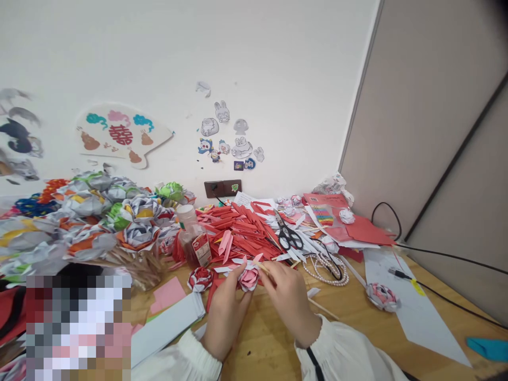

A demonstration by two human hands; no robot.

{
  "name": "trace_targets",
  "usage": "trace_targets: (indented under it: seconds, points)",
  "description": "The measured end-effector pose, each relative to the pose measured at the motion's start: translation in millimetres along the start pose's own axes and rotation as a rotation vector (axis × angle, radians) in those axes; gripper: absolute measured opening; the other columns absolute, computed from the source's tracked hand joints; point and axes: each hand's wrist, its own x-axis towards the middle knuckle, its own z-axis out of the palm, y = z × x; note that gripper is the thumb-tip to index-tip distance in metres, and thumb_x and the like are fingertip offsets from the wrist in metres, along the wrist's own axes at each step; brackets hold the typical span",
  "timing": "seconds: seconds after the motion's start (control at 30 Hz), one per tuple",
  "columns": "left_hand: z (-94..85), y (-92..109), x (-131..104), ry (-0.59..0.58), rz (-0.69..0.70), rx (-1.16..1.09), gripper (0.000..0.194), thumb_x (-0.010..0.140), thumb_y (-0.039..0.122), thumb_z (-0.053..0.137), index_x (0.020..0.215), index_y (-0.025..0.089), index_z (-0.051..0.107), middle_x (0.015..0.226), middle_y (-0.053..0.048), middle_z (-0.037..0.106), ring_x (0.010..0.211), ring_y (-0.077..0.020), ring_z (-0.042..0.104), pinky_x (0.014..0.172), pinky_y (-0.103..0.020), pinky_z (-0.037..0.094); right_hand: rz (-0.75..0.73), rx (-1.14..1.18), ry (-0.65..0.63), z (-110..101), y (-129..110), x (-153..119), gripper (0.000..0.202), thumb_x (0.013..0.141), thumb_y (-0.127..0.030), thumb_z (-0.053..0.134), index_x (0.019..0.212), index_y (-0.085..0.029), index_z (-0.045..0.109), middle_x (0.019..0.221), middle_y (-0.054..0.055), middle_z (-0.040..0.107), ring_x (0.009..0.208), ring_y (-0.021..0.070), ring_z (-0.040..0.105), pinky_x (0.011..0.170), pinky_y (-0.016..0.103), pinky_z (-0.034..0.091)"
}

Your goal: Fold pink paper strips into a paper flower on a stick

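Note:
A pink and white folded paper flower (248,279) is held between my two hands, above the wooden table (264,344). My left hand (227,309) closes round its left side, with the thumb and fingers against the paper. At its upper right, the fingers of my right hand (286,291) pinch a thin pale piece touching the flower; whether it is a stick or folded paper I cannot tell. A red and white paper flower (199,279) lies just left of my left hand. Beyond both hands is a heap of folded red paper strips (246,233).
Black scissors (289,238) lie on white strips behind my right hand. A bead string (327,270), a stemmed flower (383,297) and cables are at the right. Many paper flowers (91,211), a jar (188,238) and white paper sheets (169,325) stand or lie at the left.

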Motion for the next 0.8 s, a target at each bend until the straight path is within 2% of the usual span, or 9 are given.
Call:
trace_targets:
  seconds: [0.3,0.4,0.6,0.8]
  points:
    - [-0.6,-1.9,-1.4,0.013,0.014,-0.005,0.04,0.074,0.017,0.05,0.114,0.018,0.047,0.107,-0.009,0.064,0.096,-0.0201,0.061,0.081,-0.034,0.05,0.198,0.231,-0.026,-3.6,-7.2,6.3,0.006,0.08,-0.02,0.056,0.078,-0.02,0.061,0.07,-0.002,0.064,0.062,0.0123,0.056,0.057,0.02,0.037]
    - [-0.8,-1.5,-1.4,0.019,0.01,0.0,0.04,0.074,0.017,0.05,0.113,0.018,0.048,0.106,-0.009,0.064,0.095,-0.0201,0.062,0.08,-0.034,0.05,0.212,0.248,-0.034,-4.2,-6.9,6.8,0.006,0.08,-0.02,0.056,0.076,-0.02,0.061,0.069,-0.002,0.064,0.061,0.0118,0.056,0.056,0.019,0.037]
    - [0.7,-2.8,-0.8,0.045,0.032,0.006,0.04,0.073,0.016,0.05,0.113,0.018,0.048,0.106,-0.008,0.065,0.095,-0.0201,0.062,0.081,-0.034,0.05,0.05,0.107,0.012,-1.6,-4.1,2.1,0.013,0.085,-0.021,0.049,0.084,-0.02,0.062,0.077,0.002,0.066,0.068,0.0152,0.059,0.062,0.023,0.039]
    - [0.6,-1.2,-0.3,0.061,0.029,0.007,0.037,0.074,0.017,0.049,0.111,0.019,0.051,0.106,-0.008,0.065,0.095,-0.02,0.062,0.082,-0.033,0.05,-0.088,-0.002,-0.003,1.3,-1.1,-0.2,0.022,0.089,-0.018,0.039,0.093,-0.019,0.06,0.081,0.005,0.066,0.075,0.0165,0.06,0.068,0.025,0.041]
